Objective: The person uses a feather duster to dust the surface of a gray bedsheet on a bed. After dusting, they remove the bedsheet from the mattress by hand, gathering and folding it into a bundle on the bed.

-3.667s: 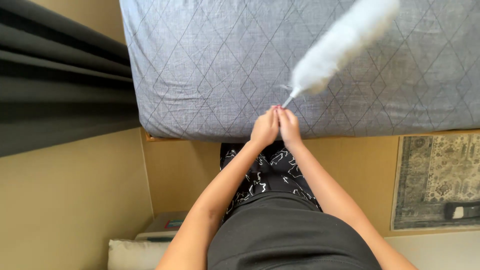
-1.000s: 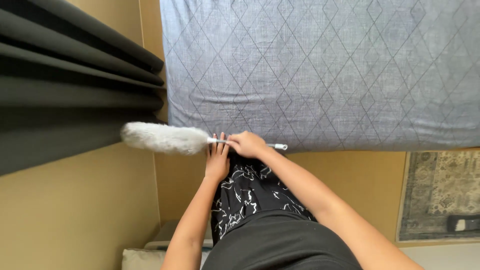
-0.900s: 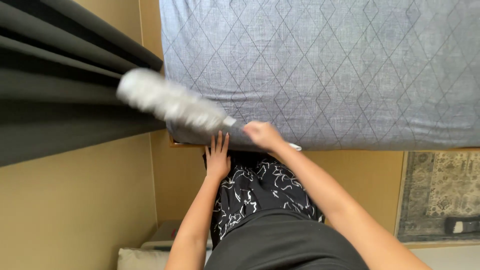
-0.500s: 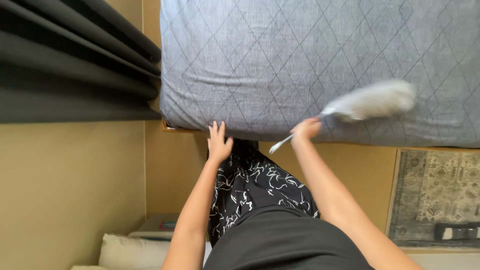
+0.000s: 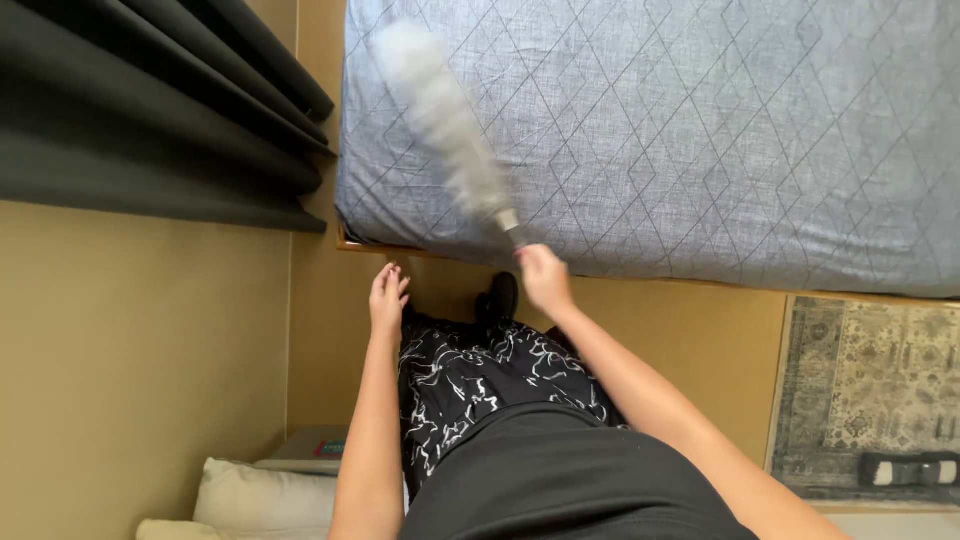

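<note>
My right hand (image 5: 545, 277) grips the handle of a white fluffy duster (image 5: 440, 120) at the near edge of the bed. The duster's blurred head reaches up and to the left across the grey quilted bedspread (image 5: 700, 130). My left hand (image 5: 387, 297) hangs empty just below the bed's corner, fingers loosely extended, touching nothing. My legs in black patterned trousers stand between the two arms.
Dark curtains (image 5: 150, 120) hang at the left beside the bed. A beige wall (image 5: 140, 370) fills the left side. A patterned rug (image 5: 870, 390) lies on the floor at right. A pale cushion (image 5: 260, 495) and a small table are at the bottom left.
The duster swung from the right side of the bed edge back to the left, over the bedspread's corner. My left hand dropped away from the bed edge and stays empty.
</note>
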